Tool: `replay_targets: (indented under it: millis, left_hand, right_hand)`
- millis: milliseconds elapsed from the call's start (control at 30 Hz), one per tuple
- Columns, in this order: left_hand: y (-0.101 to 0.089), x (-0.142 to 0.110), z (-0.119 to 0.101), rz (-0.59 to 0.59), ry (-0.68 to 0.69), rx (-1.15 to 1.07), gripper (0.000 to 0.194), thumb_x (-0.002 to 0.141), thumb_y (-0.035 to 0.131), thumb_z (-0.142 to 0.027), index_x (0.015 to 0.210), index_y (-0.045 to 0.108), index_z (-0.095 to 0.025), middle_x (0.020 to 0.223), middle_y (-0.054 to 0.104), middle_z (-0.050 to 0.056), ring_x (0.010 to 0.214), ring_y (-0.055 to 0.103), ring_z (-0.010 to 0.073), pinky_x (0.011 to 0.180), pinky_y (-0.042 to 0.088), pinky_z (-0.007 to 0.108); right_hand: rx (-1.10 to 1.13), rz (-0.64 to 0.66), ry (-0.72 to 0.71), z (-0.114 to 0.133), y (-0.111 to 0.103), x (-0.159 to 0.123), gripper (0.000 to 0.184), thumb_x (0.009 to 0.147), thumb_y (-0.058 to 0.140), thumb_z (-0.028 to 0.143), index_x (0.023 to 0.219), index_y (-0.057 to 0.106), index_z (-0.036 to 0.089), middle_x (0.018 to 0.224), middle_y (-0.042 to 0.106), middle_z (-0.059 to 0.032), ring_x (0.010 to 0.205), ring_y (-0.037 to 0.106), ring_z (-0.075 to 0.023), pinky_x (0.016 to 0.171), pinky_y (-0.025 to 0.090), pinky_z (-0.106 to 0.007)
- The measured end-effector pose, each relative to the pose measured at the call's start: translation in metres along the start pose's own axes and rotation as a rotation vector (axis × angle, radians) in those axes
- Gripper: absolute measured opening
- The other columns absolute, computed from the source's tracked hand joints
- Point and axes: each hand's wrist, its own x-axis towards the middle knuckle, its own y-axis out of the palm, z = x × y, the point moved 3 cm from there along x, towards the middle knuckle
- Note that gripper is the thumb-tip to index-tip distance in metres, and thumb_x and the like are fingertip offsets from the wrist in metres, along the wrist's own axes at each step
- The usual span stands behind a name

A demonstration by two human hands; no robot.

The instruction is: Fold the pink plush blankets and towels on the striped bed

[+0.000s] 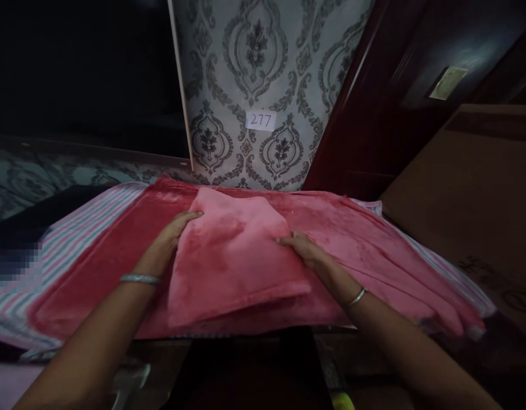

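A folded piece of pink plush cloth (237, 256) is held between my two hands, slightly tilted over the bed of fabric below. My left hand (177, 228) grips its left edge, with the thumb on top and the other fingers mostly hidden. On the opposite side, my right hand (304, 247) pinches the right edge, its thumb lying over the cloth. Beneath and around it spreads more pink-red plush fabric (109, 256), with long folds (386, 267) at the right. I cannot tell whether the held piece is joined to it.
Striped cloth (92, 219) lies under the plush fabric. A large dark screen (83, 80) stands behind at the left, and a paper marked 277 (261, 120) is on the patterned wall (254, 51). A big cardboard box (472, 188) stands at the right, near dark red wood panelling (374, 114).
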Motion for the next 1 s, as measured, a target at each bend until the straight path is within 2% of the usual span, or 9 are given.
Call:
replay_targets:
  millis: [200,267,367,500,567,667,800,867,1000]
  left_hand:
    - [0.038,-0.058,-0.051,-0.095,0.382,-0.173,0.038,0.057,0.08,-0.023,0.093,0.067,-0.018,0.086,0.072,0.001,0.075,0.067,0.0172,0.066,0.056,0.025]
    - [0.05,-0.089,-0.039,-0.095,0.426,-0.226,0.043,0.063,0.081,-0.027,0.102,0.063,-0.021,0.101,0.071,0.002,0.091,0.068,0.0203,0.075,0.057,0.027]
    - [0.059,-0.133,0.015,-0.027,0.283,-0.229,0.054,0.069,0.082,-0.031,0.117,0.056,-0.03,0.125,0.065,0.002,0.107,0.067,0.0242,0.081,0.058,0.031]
    - [0.037,-0.171,0.11,0.241,-0.363,-0.089,0.048,0.074,0.079,-0.035,0.114,0.058,-0.021,0.112,0.069,0.011,0.088,0.072,0.0258,0.072,0.059,0.038]
    - [0.014,-0.177,0.129,0.336,-0.487,0.003,0.047,0.072,0.079,-0.04,0.11,0.064,-0.018,0.102,0.072,0.012,0.079,0.072,0.0246,0.066,0.058,0.036]
    - [-0.019,-0.16,0.114,0.264,-0.341,0.119,0.046,0.067,0.081,-0.049,0.098,0.07,-0.018,0.086,0.072,0.009,0.068,0.067,0.0198,0.059,0.054,0.031]
    - [-0.047,-0.119,0.067,-0.091,0.08,0.244,0.045,0.059,0.085,-0.057,0.08,0.072,-0.019,0.075,0.069,0.002,0.067,0.062,0.0144,0.06,0.049,0.023]
    - [-0.051,-0.1,0.057,-0.201,0.18,0.238,0.049,0.053,0.087,-0.059,0.082,0.072,-0.021,0.079,0.071,0.001,0.072,0.064,0.0166,0.064,0.051,0.024]
    - [-0.041,-0.075,0.063,-0.069,0.102,0.282,0.055,0.059,0.082,-0.064,0.093,0.075,-0.022,0.101,0.076,0.008,0.102,0.069,0.0294,0.087,0.057,0.036]
  right_hand:
    - [-0.156,0.137,-0.076,0.1,-0.052,0.046,0.032,0.062,0.075,0.027,0.093,0.074,0.019,0.087,0.075,-0.0032,0.083,0.069,-0.0241,0.079,0.059,-0.037]
    - [-0.286,0.13,-0.156,0.126,-0.069,0.068,0.036,0.064,0.077,0.026,0.1,0.074,0.019,0.09,0.075,-0.0031,0.082,0.069,-0.0234,0.079,0.059,-0.037]
    - [-0.539,-0.05,-0.293,0.133,-0.083,0.099,0.051,0.066,0.075,0.019,0.117,0.071,0.019,0.098,0.075,-0.0034,0.088,0.07,-0.0235,0.089,0.057,-0.042]
    - [-0.677,-0.286,-0.371,0.073,-0.078,0.105,0.05,0.07,0.067,0.015,0.12,0.071,0.017,0.118,0.072,-0.0106,0.112,0.066,-0.0294,0.105,0.049,-0.048]
    - [-0.619,-0.306,-0.364,0.027,-0.078,0.09,0.045,0.074,0.063,0.021,0.118,0.072,0.018,0.125,0.07,-0.0114,0.119,0.063,-0.0299,0.106,0.048,-0.049]
    - [-0.58,-0.379,-0.317,-0.033,-0.095,0.052,0.043,0.078,0.059,0.033,0.117,0.072,0.019,0.123,0.071,-0.0116,0.118,0.064,-0.0312,0.106,0.047,-0.054]
    - [-0.533,-0.549,-0.149,-0.08,-0.137,-0.004,0.051,0.079,0.059,0.044,0.121,0.07,0.017,0.12,0.071,-0.0146,0.113,0.066,-0.0315,0.103,0.049,-0.051]
    - [-0.465,-0.546,-0.039,-0.094,-0.149,-0.029,0.054,0.08,0.06,0.048,0.123,0.07,0.017,0.119,0.072,-0.0145,0.113,0.067,-0.0312,0.104,0.049,-0.05]
    - [-0.254,-0.442,0.071,-0.102,-0.145,-0.066,0.05,0.081,0.063,0.058,0.113,0.074,0.022,0.128,0.069,-0.009,0.126,0.06,-0.0297,0.117,0.038,-0.049]
